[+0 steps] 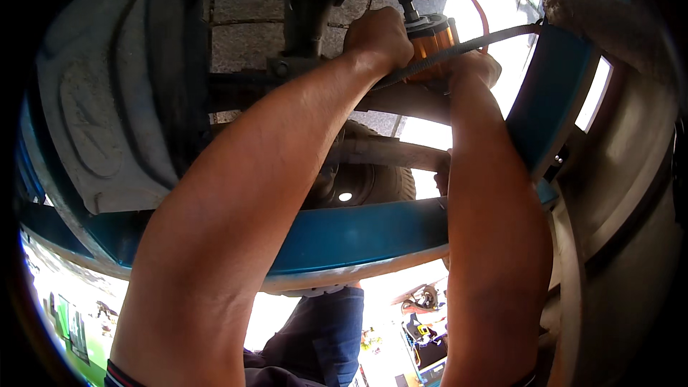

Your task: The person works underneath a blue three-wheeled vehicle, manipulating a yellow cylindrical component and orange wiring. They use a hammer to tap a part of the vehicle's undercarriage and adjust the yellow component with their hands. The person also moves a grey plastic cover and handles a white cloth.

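Left hand (378, 37) clenched beside the orange cylindrical part (430, 39), right hand (474, 68) grasping it from below, black braided cable (459, 48) crossing between both, blue body panel (358, 236) beneath forearms.

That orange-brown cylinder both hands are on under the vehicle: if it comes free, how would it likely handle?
The orange-brown cylinder looks like rigid metal, so probably stiff and fairly heavy for its size. Its round, shiny side suggests it could slip or roll if set down. The left hand and right hand both close around it, and the dark cable crossing it may snag.
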The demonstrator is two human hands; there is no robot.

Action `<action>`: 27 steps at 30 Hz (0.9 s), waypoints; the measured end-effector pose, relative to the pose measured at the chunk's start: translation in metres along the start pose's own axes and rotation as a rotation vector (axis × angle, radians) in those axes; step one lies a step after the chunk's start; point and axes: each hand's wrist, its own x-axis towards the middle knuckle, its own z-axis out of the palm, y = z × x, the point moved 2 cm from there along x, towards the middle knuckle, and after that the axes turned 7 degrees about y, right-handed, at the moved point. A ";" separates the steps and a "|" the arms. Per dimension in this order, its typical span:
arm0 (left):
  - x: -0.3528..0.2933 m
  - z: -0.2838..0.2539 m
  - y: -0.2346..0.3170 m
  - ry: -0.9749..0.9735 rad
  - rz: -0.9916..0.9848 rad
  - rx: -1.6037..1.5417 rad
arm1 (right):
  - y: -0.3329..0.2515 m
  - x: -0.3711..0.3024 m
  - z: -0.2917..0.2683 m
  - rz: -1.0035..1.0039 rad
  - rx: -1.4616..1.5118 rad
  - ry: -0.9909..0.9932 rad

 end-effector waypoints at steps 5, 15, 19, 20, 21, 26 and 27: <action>0.002 0.005 -0.006 0.094 0.052 -0.023 | 0.002 0.002 0.005 0.244 0.515 0.018; -0.008 -0.001 0.003 0.381 0.054 0.022 | 0.003 0.000 0.008 0.176 0.576 -0.076; -0.010 -0.007 0.003 0.456 0.042 -0.126 | 0.002 -0.004 0.006 0.256 0.581 -0.192; -0.011 -0.008 0.002 0.484 0.046 -0.149 | 0.002 -0.005 0.005 0.246 0.578 -0.204; -0.009 -0.008 0.000 0.496 0.025 -0.156 | 0.001 -0.006 0.004 0.236 0.575 -0.215; -0.004 -0.003 -0.004 0.508 -0.060 -0.093 | -0.008 -0.022 -0.010 0.190 0.533 -0.253; -0.005 -0.003 -0.002 0.440 -0.073 -0.043 | -0.009 -0.024 -0.012 0.133 0.502 -0.273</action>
